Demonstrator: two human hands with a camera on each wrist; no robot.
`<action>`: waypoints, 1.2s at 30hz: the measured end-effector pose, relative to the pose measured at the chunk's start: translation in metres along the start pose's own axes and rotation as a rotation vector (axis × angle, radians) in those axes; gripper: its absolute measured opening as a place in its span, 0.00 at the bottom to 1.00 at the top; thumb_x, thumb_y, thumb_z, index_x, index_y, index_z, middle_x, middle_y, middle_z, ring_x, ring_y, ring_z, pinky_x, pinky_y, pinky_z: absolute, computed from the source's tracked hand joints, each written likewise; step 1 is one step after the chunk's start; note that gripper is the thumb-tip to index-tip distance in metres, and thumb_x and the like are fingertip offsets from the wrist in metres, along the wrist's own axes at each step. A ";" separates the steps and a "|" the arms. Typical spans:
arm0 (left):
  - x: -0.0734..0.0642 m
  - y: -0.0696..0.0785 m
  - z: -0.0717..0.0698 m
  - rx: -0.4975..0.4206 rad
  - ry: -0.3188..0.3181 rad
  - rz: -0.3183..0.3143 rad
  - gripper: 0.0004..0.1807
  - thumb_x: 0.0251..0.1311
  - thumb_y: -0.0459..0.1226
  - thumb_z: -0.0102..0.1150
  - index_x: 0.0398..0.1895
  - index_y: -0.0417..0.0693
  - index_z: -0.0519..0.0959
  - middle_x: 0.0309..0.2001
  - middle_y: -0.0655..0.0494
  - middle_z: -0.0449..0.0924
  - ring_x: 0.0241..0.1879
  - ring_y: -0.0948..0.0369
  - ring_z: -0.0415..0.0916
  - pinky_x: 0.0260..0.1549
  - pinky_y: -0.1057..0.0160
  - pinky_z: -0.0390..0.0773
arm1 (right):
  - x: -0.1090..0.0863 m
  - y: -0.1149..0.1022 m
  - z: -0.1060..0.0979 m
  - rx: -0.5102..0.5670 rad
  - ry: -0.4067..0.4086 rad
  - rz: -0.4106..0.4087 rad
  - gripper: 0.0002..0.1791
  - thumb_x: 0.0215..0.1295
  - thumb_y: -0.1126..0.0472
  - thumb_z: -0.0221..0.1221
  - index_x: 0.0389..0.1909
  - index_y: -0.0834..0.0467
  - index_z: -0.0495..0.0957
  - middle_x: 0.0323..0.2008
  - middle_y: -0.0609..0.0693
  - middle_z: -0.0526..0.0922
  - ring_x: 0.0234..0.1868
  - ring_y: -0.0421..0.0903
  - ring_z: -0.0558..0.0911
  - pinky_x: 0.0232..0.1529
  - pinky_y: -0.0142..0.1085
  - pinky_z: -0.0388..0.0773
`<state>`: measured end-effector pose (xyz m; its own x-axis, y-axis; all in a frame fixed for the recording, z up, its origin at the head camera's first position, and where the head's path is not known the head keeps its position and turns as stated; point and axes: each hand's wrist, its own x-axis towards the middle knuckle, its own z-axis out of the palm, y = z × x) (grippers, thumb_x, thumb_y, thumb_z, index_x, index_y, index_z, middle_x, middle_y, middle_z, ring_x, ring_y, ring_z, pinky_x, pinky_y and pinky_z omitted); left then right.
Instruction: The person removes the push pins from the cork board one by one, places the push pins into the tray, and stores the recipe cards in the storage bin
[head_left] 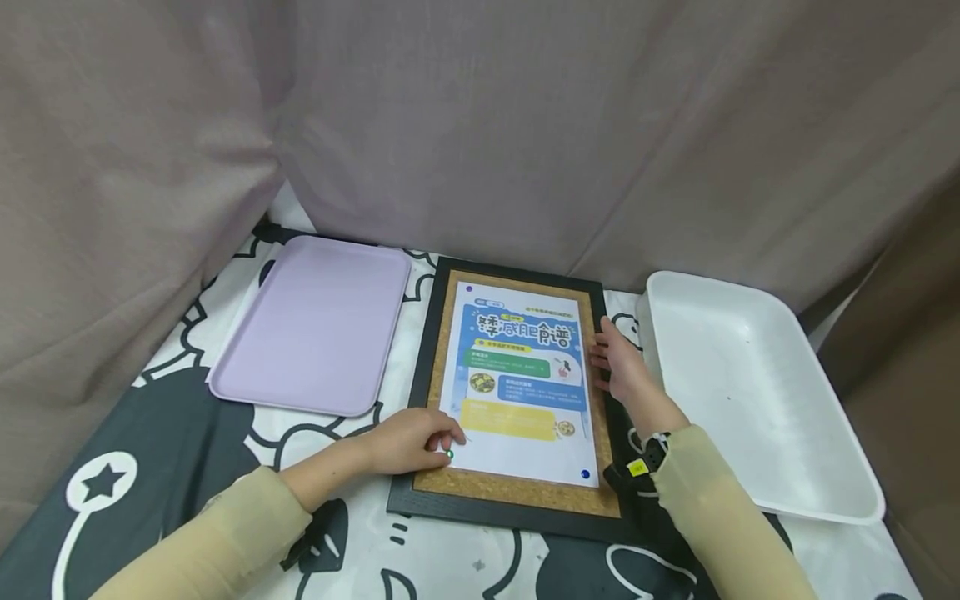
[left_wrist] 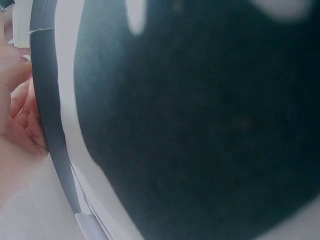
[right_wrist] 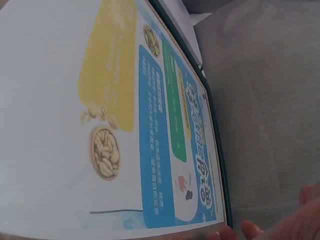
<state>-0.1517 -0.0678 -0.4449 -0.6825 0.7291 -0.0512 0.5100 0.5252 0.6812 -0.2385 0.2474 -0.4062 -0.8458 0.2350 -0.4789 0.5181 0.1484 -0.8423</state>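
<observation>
A cork board [head_left: 525,495] in a black frame lies on the patterned cloth. On it is a printed sheet [head_left: 517,454] with blue, green and yellow blocks and Chinese characters. My left hand [head_left: 408,442] is at the sheet's lower left corner, its thumb and fingertips around a small green pushpin [head_left: 449,454]. A purple pushpin [head_left: 469,288] sits at the upper left corner, a blue one [head_left: 586,474] at the lower right. My right hand [head_left: 624,367] rests along the board's right side, fingers extended over its edge; in the right wrist view only its fingertips [right_wrist: 295,220] show.
To the left lies a shallow lilac tray [head_left: 315,325]. A deep white bin [head_left: 757,400] stands close to the board's right side. Grey curtains [head_left: 480,125] hang behind and at both sides. A black-and-white cartoon cloth [head_left: 202,450] covers the table.
</observation>
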 end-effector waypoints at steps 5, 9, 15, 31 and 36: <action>0.000 0.000 0.001 0.005 0.008 -0.006 0.11 0.55 0.36 0.62 0.42 0.50 0.80 0.26 0.67 0.71 0.23 0.72 0.63 0.25 0.73 0.66 | -0.016 -0.009 0.003 0.090 -0.030 0.049 0.39 0.66 0.32 0.37 0.65 0.57 0.57 0.44 0.47 0.68 0.45 0.43 0.67 0.47 0.39 0.68; 0.002 0.001 0.003 0.014 0.010 0.000 0.10 0.56 0.36 0.62 0.42 0.51 0.80 0.26 0.67 0.71 0.24 0.71 0.64 0.25 0.73 0.66 | -0.011 -0.004 0.007 0.056 -0.055 0.051 0.36 0.66 0.32 0.36 0.62 0.55 0.59 0.43 0.47 0.67 0.39 0.40 0.66 0.39 0.31 0.67; 0.002 0.002 0.003 0.011 0.008 -0.009 0.10 0.56 0.36 0.62 0.41 0.51 0.80 0.27 0.66 0.71 0.25 0.69 0.65 0.27 0.73 0.68 | 0.036 0.027 -0.003 -0.237 0.004 -0.102 0.46 0.62 0.25 0.30 0.67 0.56 0.54 0.59 0.58 0.62 0.54 0.53 0.63 0.46 0.40 0.61; -0.001 0.000 0.002 0.016 0.013 -0.004 0.10 0.56 0.37 0.62 0.41 0.51 0.80 0.26 0.66 0.70 0.24 0.70 0.64 0.25 0.73 0.67 | 0.048 0.041 -0.006 -0.328 -0.063 -0.150 0.52 0.55 0.21 0.24 0.70 0.55 0.46 0.66 0.61 0.54 0.65 0.58 0.56 0.60 0.58 0.59; 0.001 0.002 0.002 0.019 0.015 0.000 0.10 0.56 0.37 0.62 0.41 0.50 0.80 0.25 0.66 0.70 0.23 0.71 0.62 0.25 0.73 0.66 | 0.013 0.023 -0.011 -0.137 -0.050 -0.116 0.53 0.56 0.21 0.27 0.69 0.57 0.52 0.64 0.58 0.59 0.62 0.54 0.60 0.55 0.50 0.64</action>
<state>-0.1501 -0.0653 -0.4444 -0.6898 0.7229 -0.0401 0.5199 0.5330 0.6676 -0.2365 0.2647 -0.4292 -0.9046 0.1607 -0.3948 0.4259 0.3022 -0.8528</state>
